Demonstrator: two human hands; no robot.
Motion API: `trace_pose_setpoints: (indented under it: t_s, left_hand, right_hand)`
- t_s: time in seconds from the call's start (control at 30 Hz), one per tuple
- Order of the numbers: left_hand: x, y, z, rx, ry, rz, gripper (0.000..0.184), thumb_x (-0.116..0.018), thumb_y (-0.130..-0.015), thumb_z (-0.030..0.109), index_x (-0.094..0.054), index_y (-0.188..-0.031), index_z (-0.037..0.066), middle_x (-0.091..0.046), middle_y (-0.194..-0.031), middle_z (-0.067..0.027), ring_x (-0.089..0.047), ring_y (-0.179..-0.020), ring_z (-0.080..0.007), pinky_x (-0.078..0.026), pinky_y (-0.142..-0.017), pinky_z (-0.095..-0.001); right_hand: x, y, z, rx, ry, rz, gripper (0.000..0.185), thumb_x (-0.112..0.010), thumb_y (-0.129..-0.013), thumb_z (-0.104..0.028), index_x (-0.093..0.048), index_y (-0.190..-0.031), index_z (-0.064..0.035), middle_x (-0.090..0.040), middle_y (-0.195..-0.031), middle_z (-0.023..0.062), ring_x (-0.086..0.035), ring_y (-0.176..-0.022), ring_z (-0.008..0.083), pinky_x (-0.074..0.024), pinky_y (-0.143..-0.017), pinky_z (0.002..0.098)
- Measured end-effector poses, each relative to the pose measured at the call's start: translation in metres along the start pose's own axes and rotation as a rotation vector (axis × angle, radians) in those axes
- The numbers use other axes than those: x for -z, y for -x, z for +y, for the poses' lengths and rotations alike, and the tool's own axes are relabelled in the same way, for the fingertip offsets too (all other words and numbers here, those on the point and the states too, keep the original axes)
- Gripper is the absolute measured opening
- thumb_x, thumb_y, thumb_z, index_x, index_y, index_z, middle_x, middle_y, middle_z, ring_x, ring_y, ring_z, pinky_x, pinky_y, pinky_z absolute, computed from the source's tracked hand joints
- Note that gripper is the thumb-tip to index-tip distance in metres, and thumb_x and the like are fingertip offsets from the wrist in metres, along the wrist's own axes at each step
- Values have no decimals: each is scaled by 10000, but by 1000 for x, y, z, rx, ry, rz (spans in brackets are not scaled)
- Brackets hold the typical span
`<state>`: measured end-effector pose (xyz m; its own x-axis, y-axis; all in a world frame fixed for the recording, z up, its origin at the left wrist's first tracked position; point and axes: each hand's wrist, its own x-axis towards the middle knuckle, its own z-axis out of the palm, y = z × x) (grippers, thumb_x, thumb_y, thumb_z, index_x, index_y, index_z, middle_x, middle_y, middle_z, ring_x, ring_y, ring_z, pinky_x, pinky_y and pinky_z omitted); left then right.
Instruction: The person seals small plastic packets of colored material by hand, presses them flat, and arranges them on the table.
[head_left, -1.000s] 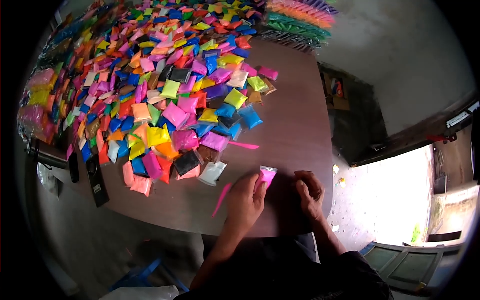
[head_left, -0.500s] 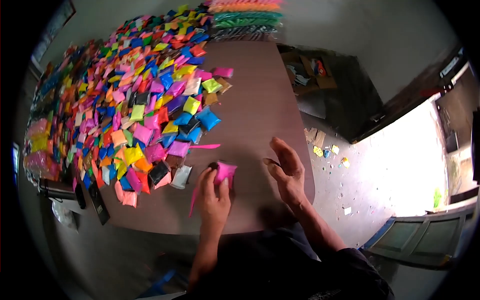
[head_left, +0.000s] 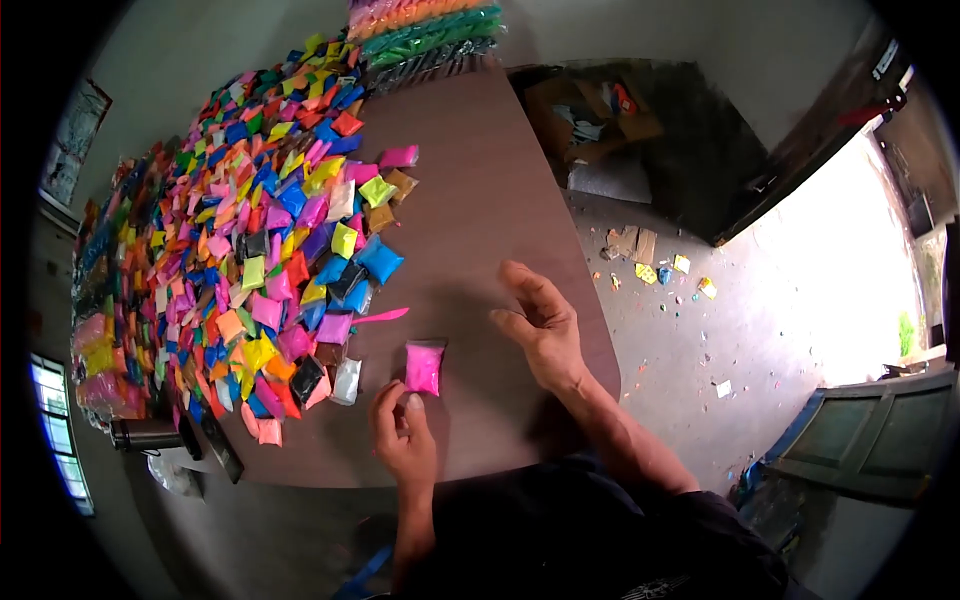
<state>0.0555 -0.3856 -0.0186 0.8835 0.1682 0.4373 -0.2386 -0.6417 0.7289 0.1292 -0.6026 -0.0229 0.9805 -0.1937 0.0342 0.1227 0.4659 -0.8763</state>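
Observation:
A bright pink packet (head_left: 424,370) in clear plastic lies on the brown table (head_left: 470,220) in front of me. My left hand (head_left: 407,440) is just below it, with half-curled fingers and the thumb apart. The fingertips are close to the packet's lower left corner; whether they touch it I cannot tell. To the right, my right hand (head_left: 545,330) hovers over the table, empty, thumb and fingers spread. A thin pink plastic stick (head_left: 385,315) points out from the edge of a large heap of coloured packets (head_left: 250,260).
Stacked bags of coloured packets (head_left: 430,45) stand at the table's far end. A dark phone-like object (head_left: 222,450) lies near the left front edge. Right of the table are an open cardboard box (head_left: 640,125) and scattered scraps (head_left: 645,272) on the floor.
My left hand has let go of the pink packet and drawn back toward me. A second pink stick beside that hand has gone from sight. The whole view has shifted; my right hand stays raised.

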Motion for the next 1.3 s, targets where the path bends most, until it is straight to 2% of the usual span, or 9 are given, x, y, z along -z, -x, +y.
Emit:
trace_pose_setpoints:
  t_s: [0.03,0.1,0.23,0.5,0.93,1.03,1.1,1.2,1.3]
  left_hand:
    - [0,0,0,-5,-2,-9,248,-682,-945,74,-663,-1182,7,-675,-1191,-103,-608,-853,-170,-456,-654,-270]
    - [1,0,0,109,47,-26,229,-649,-983,114,-670,-1163,-26,-695,-1145,-140,-663,-1007,-241,-527,-861,-329]
    - [0,-3,4,117,34,-39,226,-645,-991,125,-674,-1150,-33,-701,-1130,-144,-663,-1004,-235,-527,-876,-335]
    - [0,-4,5,97,28,-42,225,-639,-995,130,-675,-1148,-32,-703,-1126,-142,-667,-1007,-239,-535,-870,-346]
    - [2,-4,4,138,39,-63,219,-648,-987,137,-681,-1136,-20,-707,-1100,-139,-671,-972,-232,-532,-838,-340]
    - [2,-5,5,126,37,-57,218,-648,-987,138,-681,-1135,-19,-706,-1096,-138,-673,-974,-234,-532,-839,-339]
    - [1,-4,5,123,48,-51,215,-645,-989,133,-680,-1136,-20,-705,-1094,-139,-674,-977,-237,-532,-842,-339]
    - [0,-4,1,107,67,-41,213,-641,-992,127,-678,-1137,-24,-706,-1098,-139,-672,-979,-232,-532,-844,-338]
    - [-1,-4,0,117,85,-43,212,-639,-993,122,-676,-1139,-28,-706,-1103,-137,-670,-981,-226,-533,-845,-336]
  right_hand:
    - [1,0,0,1,-5,9,518,-663,-879,136,-569,-1371,4,-476,-1529,80,-467,-1412,197,-432,-1112,333]
    - [3,0,0,-47,-43,22,513,-675,-876,124,-570,-1365,8,-488,-1518,84,-488,-1393,192,-419,-1125,328]
    - [3,1,0,-48,-35,14,508,-682,-876,116,-573,-1360,12,-482,-1521,88,-489,-1392,188,-409,-1135,331]
    - [3,2,-4,-70,-115,19,502,-576,-908,135,-578,-1390,-5,-573,-1434,74,-521,-1365,232,-554,-983,377]
    - [4,4,-2,-105,-150,16,461,-545,-935,89,-594,-1379,-23,-582,-1431,80,-528,-1363,233,-563,-941,368]
    - [4,4,-1,-90,-156,11,447,-553,-947,80,-591,-1379,-29,-589,-1422,71,-578,-1304,216,-570,-921,357]
    - [2,5,-5,-138,-145,42,430,-573,-956,68,-591,-1374,-33,-600,-1401,64,-656,-1170,195,-575,-872,332]
    - [2,5,-5,-153,-149,45,414,-600,-948,74,-599,-1349,-32,-619,-1351,62,-699,-1016,169,-561,-786,297]
    - [2,4,-4,-131,-148,29,406,-615,-930,97,-612,-1316,-30,-625,-1311,66,-701,-965,165,-533,-725,279]
